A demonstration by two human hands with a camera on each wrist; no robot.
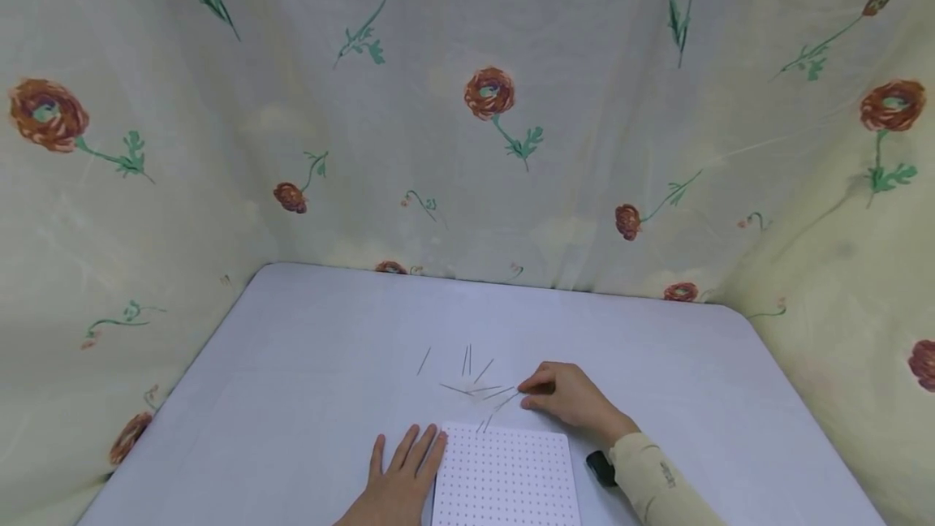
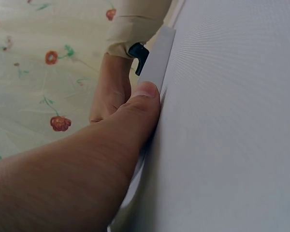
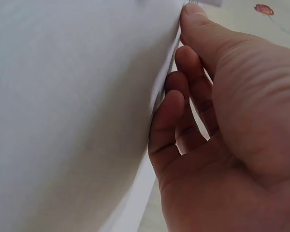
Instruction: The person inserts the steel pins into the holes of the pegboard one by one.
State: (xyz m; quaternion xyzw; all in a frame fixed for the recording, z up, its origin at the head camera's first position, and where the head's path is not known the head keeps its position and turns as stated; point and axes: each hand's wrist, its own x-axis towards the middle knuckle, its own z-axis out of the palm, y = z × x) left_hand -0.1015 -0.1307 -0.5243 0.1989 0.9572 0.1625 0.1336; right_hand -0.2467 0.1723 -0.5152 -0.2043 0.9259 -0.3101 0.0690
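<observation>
Several thin dark needle-like pins (image 1: 484, 371) lie scattered on the white table beyond a white board dotted with a grid of small holes (image 1: 504, 477). My right hand (image 1: 573, 398) is at the right end of the pins, its index fingertip touching or close by one. Its fingers are bent, and in the right wrist view a gap shows between the thumb (image 3: 195, 13) and the fingers. At the board's upper left, my left hand (image 1: 404, 473) lies with straight, spread fingers. Its thumb (image 2: 146, 92) rests against the board's side edge (image 2: 157, 55) in the left wrist view.
A small black device (image 1: 601, 468) sits at the right wrist, by the cuff of a cream sleeve (image 1: 661, 481). The white table (image 1: 307, 347) has rounded far corners. A flower-printed curtain (image 1: 438, 104) hangs behind it and at both sides.
</observation>
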